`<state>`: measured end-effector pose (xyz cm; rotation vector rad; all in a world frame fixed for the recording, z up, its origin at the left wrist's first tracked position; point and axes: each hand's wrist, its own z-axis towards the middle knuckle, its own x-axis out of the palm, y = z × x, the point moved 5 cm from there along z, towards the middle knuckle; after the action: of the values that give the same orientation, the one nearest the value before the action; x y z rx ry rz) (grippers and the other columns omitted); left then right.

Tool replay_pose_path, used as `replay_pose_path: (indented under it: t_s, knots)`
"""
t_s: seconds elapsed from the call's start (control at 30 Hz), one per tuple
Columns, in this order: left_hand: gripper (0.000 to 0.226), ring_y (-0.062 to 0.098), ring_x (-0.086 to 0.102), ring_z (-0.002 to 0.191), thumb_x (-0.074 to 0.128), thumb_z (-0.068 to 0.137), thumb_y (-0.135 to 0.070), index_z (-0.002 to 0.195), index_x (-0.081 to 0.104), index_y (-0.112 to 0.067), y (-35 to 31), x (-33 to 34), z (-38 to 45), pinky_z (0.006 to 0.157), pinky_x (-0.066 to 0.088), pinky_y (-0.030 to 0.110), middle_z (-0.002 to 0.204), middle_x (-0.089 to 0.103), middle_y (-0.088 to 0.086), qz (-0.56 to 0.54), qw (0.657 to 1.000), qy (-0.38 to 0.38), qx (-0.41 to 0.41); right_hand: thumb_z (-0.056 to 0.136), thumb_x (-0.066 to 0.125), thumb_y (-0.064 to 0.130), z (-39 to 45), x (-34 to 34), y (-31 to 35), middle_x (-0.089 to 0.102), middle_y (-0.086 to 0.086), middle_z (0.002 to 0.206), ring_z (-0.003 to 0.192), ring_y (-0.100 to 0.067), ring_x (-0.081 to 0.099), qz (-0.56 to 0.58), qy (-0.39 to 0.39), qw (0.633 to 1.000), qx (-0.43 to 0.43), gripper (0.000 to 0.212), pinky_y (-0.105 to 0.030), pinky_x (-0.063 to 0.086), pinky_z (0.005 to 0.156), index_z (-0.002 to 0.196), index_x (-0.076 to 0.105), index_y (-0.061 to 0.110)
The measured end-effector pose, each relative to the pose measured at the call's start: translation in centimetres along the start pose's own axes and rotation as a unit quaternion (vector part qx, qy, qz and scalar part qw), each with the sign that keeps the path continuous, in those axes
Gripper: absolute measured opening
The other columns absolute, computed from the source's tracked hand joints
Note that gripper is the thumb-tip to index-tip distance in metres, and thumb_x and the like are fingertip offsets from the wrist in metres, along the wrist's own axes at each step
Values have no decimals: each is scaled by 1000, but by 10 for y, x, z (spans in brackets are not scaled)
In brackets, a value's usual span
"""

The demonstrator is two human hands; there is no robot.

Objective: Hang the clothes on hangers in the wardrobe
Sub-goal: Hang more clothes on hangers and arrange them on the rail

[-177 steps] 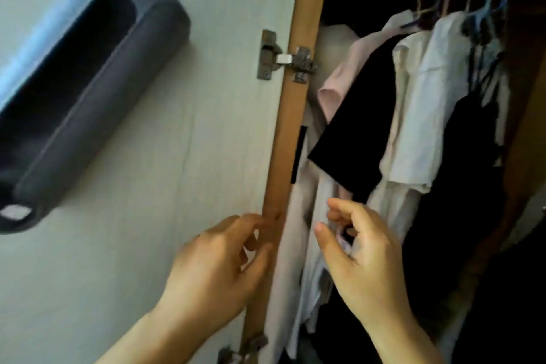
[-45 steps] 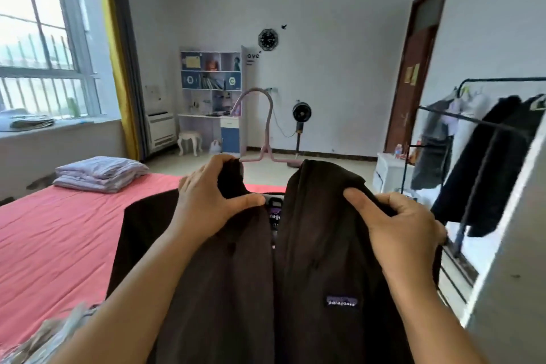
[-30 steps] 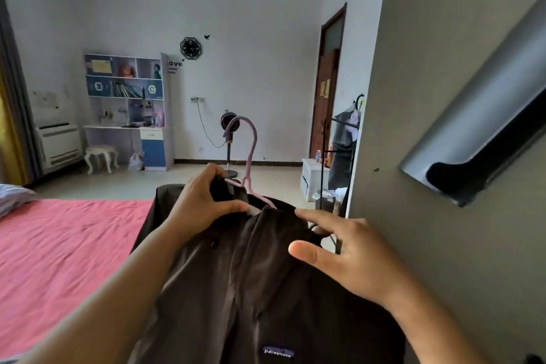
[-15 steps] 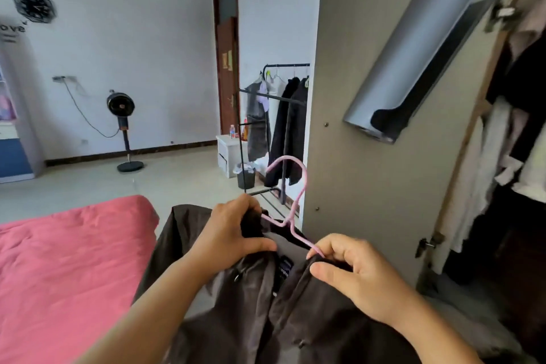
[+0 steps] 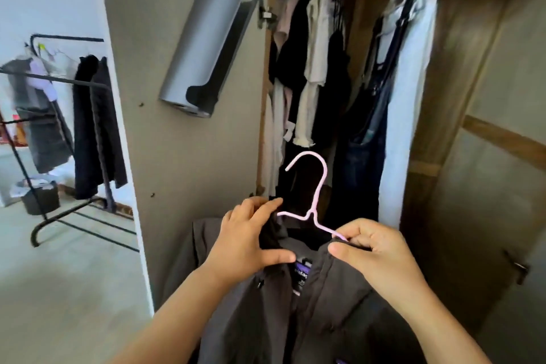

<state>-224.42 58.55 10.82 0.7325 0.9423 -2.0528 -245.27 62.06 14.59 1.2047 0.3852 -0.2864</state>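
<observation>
A dark brown jacket hangs on a pink hanger in front of me, low in the view. My left hand grips the jacket's left shoulder over the hanger's arm. My right hand pinches the right collar together with the hanger's other arm. The hanger's hook points up toward the open wardrobe. Inside, several garments hang from a rail near the top: pale shirts, dark pieces, a denim garment and a white one.
The wardrobe's left door stands open and carries a grey holder. Its right door is open at the right. A black clothes rack with dark coats stands on the floor at the left, with a small bin beneath.
I have turned right from the bed and room to face the open wardrobe. Both hands keep hold of the jacket on the pink hanger, now close to the hanging clothes.
</observation>
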Motion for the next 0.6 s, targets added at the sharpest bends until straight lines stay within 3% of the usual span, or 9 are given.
replay_pose_path:
  t_s: [0.07, 0.2, 0.33, 0.4, 0.6]
  knots:
    - [107, 13, 31, 132, 41, 53, -93, 145, 26, -40, -24, 21, 20, 111, 27, 36, 143, 32, -5, -57, 997, 49, 13, 75, 76, 12, -8, -25, -7, 67, -10, 67, 69, -26, 64, -15, -44, 999, 22, 13, -30, 50, 63, 72, 69, 22]
    - [96, 6, 29, 133, 48, 65, -81, 146, 23, -36, -74, 55, 54, 112, 26, 25, 142, 33, -10, -174, 977, 111, 46, 73, 77, 9, -18, -67, -24, 69, -2, 67, 65, -15, 65, -32, -130, 990, 44, 15, -24, 49, 62, 69, 69, 21]
    - [85, 4, 32, 132, 49, 74, -76, 144, 31, -32, -115, 88, 94, 111, 27, 25, 139, 39, -11, -233, 961, 129, 68, 73, 76, 7, -13, -104, -39, 68, 3, 65, 60, -7, 61, -39, -207, 976, 63, 15, -14, 44, 54, 67, 69, 19]
    - [86, 2, 34, 129, 42, 69, -78, 141, 37, -33, -133, 103, 118, 110, 28, 26, 137, 41, -13, -250, 956, 138, 72, 73, 76, 5, -6, -122, -47, 67, 3, 61, 53, -5, 58, -37, -248, 966, 71, 17, -17, 44, 54, 66, 69, 18]
    - [62, -1, 45, 117, 47, 72, -75, 123, 56, -41, -174, 150, 174, 106, 36, 37, 122, 54, -18, -305, 937, 144, 87, 74, 77, 11, 15, -156, -75, 65, 2, 59, 51, -7, 57, -52, -316, 942, 100, 17, -25, 45, 55, 65, 68, 22]
